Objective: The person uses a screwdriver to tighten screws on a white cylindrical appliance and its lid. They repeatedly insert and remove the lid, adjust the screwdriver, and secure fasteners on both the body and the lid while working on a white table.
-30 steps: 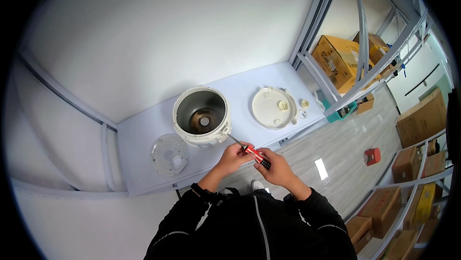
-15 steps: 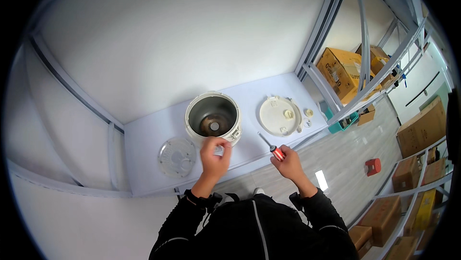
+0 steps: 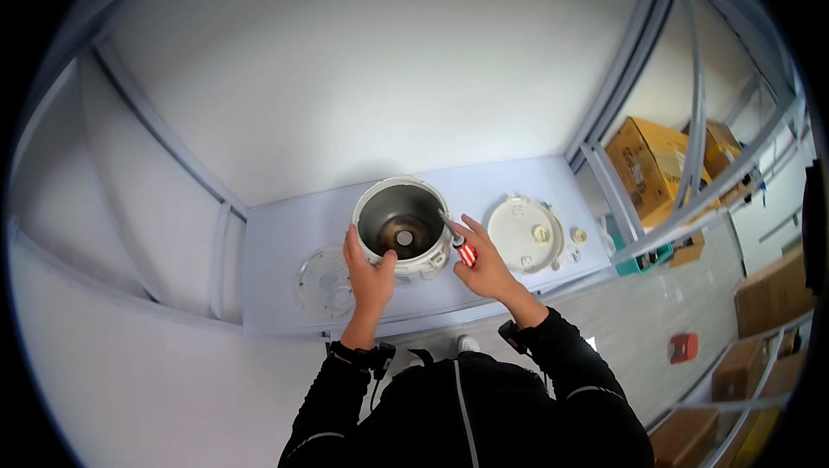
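Observation:
A white rice cooker body [image 3: 406,185] stands on the table, its top uncovered, with a grey inner wall and a brownish bottom with a pale round centre. At its near left side my left hand [image 3: 371,281] grips the rim, thumb over the edge and fingers along the outer wall. My right hand [image 3: 490,271] holds a screwdriver [image 3: 464,250] with a red handle, its shaft pointing up and left by the cooker's right rim. Whether those fingers also touch the cooker I cannot tell. A clear round cover [image 3: 321,282] lies left of my left hand.
On the right of the white table [image 3: 285,226] lies a round white lid [image 3: 518,248] with a small cream part on it. Small round parts [image 3: 579,236] sit beside it. Cardboard boxes [image 3: 648,166], a teal crate [image 3: 643,262] and a red stool [image 3: 683,348] are farther right.
My left hand has gone from in front of the cooker to its left rim. The right hand has brought the screwdriver left, to the cooker's right side. The view has shifted slightly.

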`<state>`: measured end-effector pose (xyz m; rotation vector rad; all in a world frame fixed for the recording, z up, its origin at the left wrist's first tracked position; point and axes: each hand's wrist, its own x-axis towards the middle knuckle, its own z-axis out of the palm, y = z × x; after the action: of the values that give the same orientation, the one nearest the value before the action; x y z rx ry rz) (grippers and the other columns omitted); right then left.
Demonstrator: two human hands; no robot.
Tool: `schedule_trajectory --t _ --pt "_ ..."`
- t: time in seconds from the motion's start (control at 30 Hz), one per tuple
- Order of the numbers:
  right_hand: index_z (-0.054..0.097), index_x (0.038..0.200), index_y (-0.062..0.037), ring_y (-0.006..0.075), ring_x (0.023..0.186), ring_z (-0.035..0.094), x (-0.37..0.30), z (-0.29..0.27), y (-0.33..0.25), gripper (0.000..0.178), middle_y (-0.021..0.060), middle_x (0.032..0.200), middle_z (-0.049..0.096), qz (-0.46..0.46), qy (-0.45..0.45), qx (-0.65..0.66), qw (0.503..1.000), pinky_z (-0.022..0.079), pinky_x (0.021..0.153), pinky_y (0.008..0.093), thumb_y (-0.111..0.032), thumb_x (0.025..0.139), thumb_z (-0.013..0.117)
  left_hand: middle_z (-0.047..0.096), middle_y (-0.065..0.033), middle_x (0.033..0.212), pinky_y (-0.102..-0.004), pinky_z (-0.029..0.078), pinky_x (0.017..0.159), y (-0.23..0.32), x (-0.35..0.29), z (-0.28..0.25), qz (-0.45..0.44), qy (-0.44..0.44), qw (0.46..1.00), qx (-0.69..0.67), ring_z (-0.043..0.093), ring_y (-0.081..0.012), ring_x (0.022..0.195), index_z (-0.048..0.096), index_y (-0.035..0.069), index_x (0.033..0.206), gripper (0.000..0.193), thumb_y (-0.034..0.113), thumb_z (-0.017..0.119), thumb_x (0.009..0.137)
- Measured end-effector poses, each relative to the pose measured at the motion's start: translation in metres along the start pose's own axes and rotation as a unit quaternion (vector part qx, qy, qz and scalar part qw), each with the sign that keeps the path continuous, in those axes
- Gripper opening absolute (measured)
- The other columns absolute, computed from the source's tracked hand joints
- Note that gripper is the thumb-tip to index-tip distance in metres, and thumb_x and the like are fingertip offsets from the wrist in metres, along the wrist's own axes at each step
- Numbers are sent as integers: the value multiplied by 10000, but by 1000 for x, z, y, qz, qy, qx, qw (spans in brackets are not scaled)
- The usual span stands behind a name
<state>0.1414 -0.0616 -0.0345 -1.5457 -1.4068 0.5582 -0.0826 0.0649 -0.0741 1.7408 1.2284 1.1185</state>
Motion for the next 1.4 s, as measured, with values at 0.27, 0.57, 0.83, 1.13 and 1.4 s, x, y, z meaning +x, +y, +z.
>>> schedule_trajectory --t 0.27,0.57,0.83,1.13,1.4 --pt "726 1228 -38 250 830 689 44 -51 17 360 129 996 737 -47 -38 -51 997 557 788 360 -8 876 655 415 -288 1626 -484 366 1250 17 -23 14 19 26 999 -3 416 -452 1521 320 -13 1659 923 72 688 817" --pt "742 1082 -73 434 888 691 45 -82 3 233 196 980 720 -57 -180 -140 972 560 779 486 -115 854 711 459 -272 1620 -458 336 1274 31 -41 35 7 19 999 -35 434 -421 1519 388 -13 1635 884 61 618 785" --pt "749 1089 -81 444 896 692 43 -93 7 245 185 979 706 -113 -203 -144 962 560 775 500 -114 847 733 520 -252 1562 -456 390 1226 34 -49 47 37 97 995 -8 478 -407 1474 502 -13 1556 683 138 695 918" --pt "750 1177 -37 359 835 714 30 -104 -26 315 165 961 718 -137 -195 -25 971 563 753 394 -39 863 768 690 -139 1309 -372 532 962 -37 -62 8 -62 229 971 -37 655 -229 1143 725 17 1246 282 203 693 1036" --pt "700 1305 -67 390 971 727 12 -72 -77 415 180 1119 738 -107 -282 -24 953 590 839 408 -67 894 756 788 -85 999 -313 572 858 -96 -47 -84 -141 233 962 -24 739 -177 906 761 -1 1105 190 140 747 978"
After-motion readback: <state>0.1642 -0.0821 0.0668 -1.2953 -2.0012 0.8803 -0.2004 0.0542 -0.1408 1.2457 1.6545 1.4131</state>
